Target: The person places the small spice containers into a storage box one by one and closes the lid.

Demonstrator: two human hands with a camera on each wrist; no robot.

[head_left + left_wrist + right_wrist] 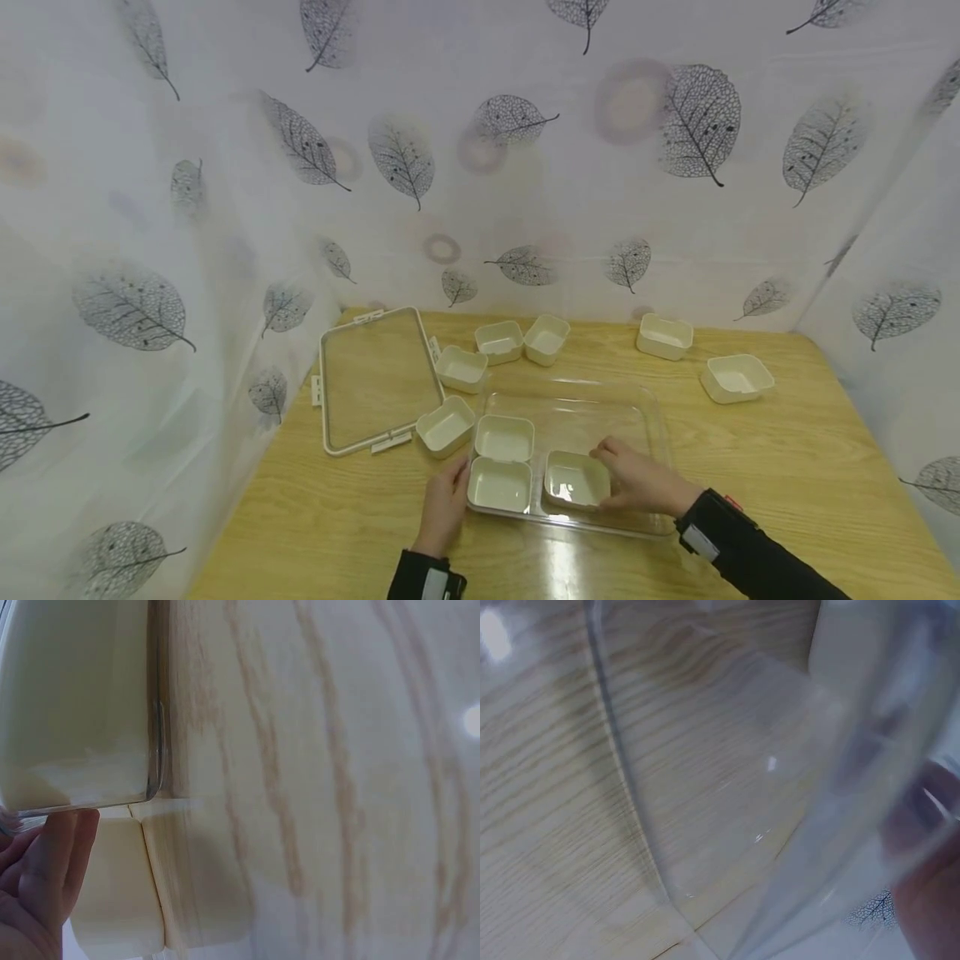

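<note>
A clear plastic tray (600, 527) lies on the table in the head view. Two small cream boxes (501, 485) stand one behind the other at its left end. My left hand (444, 504) grips the tray's left wall; in the left wrist view its fingers (56, 859) meet the edge. Inside the tray, near the front and middle, my right hand (641, 482) holds another cream box (576, 480) by its right side, thumb at the front and fingers behind. Clear plastic blurs most of the right hand (930, 855) in the right wrist view.
Left of the tray lies a cream-framed clear lid (382, 379) with side clips. Loose cream boxes (446, 427) stand along the tray's left and back. Two more boxes (738, 379) stand at the back right. A leaf-printed curtain (480, 167) hangs behind the wooden table (337, 525).
</note>
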